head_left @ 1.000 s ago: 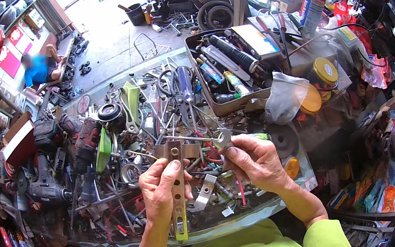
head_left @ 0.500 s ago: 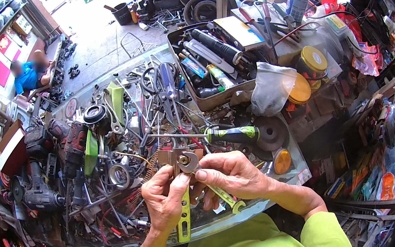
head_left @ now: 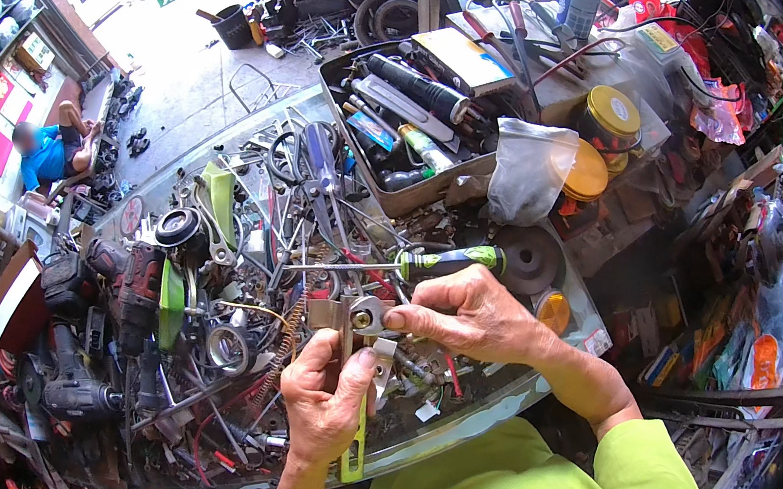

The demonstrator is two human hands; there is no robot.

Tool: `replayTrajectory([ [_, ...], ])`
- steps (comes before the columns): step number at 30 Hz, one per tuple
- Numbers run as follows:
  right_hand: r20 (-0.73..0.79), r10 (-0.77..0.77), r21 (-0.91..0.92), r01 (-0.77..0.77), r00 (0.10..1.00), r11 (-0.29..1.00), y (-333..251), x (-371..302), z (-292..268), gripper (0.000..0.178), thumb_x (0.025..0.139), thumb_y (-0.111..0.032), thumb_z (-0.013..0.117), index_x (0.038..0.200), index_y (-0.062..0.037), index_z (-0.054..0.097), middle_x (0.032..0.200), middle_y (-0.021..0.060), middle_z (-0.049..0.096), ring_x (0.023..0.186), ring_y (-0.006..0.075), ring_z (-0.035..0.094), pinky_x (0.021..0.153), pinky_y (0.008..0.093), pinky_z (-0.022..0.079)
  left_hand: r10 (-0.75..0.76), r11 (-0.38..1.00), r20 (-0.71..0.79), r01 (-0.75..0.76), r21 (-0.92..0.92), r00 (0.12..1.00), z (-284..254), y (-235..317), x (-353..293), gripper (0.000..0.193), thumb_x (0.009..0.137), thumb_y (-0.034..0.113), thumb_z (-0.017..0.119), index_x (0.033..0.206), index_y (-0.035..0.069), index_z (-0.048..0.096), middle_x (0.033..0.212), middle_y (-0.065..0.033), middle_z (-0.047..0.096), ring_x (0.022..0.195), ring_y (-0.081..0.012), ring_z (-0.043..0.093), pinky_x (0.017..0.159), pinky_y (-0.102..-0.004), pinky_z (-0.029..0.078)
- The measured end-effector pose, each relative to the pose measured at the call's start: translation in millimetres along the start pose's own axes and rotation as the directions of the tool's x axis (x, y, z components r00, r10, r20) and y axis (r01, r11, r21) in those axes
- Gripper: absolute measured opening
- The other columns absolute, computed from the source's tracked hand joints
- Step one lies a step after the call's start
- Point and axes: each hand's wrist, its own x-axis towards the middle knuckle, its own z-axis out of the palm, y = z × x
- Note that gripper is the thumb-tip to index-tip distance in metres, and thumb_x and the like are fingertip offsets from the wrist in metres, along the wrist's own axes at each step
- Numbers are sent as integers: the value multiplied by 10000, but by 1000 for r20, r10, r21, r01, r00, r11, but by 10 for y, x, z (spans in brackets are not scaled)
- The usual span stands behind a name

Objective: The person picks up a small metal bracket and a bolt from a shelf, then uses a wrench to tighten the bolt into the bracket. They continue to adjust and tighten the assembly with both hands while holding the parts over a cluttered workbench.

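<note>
My left hand [head_left: 324, 400] is closed around a metal bracket [head_left: 329, 316] with a flat yellow-green slotted arm [head_left: 355, 452] hanging below the fingers. A brass-coloured nut [head_left: 362, 320] sits at the bracket's top. Around this nut lies the silver ring end of a wrench [head_left: 369, 305]. The thumb and finger of my right hand [head_left: 471, 316] pinch beside that ring; the rest of the wrench is hidden behind the hand. Just beyond, a screwdriver [head_left: 454, 261] with a green-and-black handle lies with its shaft pointing left.
Loose tools and parts cover the glass-topped table, including a cordless drill [head_left: 137, 289] at the left. A tool case [head_left: 397, 207] stands at the back, near yellow-lidded jars [head_left: 613, 114] and a clear plastic bag [head_left: 528, 174]. A person in blue [head_left: 45, 158] sits far left.
The wrench's yellow-green handle, which pointed to the lower right, has swung out of sight behind my right hand. That hand has moved up a little; my left hand keeps its hold.
</note>
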Motion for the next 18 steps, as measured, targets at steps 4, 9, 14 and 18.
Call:
replayTrajectory([
  [4, 19, -308, -346, 295, 951, 891, 97, 51, -194, 300, 845, -308, 721, 743, -29, 682, 531, 52, 542, 475, 86, 475, 449, 282, 371, -79, 997, 87, 76, 35, 993, -67, -4, -28, 144, 886, 72, 618, 979, -35, 594, 711, -47, 606, 485, -89, 530, 425, -228, 426],
  [9, -113, -245, 112, 257, 963, 960, -63, -25, -187, 184, 880, -166, 673, 815, 6, 664, 646, 27, 614, 514, 77, 538, 456, 237, 385, -43, 988, 5, 43, -151, 999, -70, -21, 15, 208, 914, 92, 602, 1070, -47, 597, 794, -94, 646, 589, -135, 609, 523, -247, 509],
  [14, -119, -17, 787, 105, 993, 608, -11, -3, -300, 212, 961, -160, 515, 1060, 23, 557, 801, 149, 653, 557, 190, 632, 510, 281, 521, 8, 926, -35, -20, -376, 999, -79, -51, 85, 210, 950, 91, 542, 1123, -27, 548, 847, -141, 663, 696, -207, 662, 667, -333, 568],
  [18, -117, 127, 848, 32, 985, 529, 77, 99, -313, 234, 971, -173, 495, 1099, 22, 497, 1016, 245, 661, 786, 315, 705, 731, 379, 590, -142, 822, -51, 89, -563, 989, -100, -6, 4, 222, 915, 131, 547, 1102, 11, 536, 780, -146, 654, 627, -249, 674, 581, -373, 590],
])
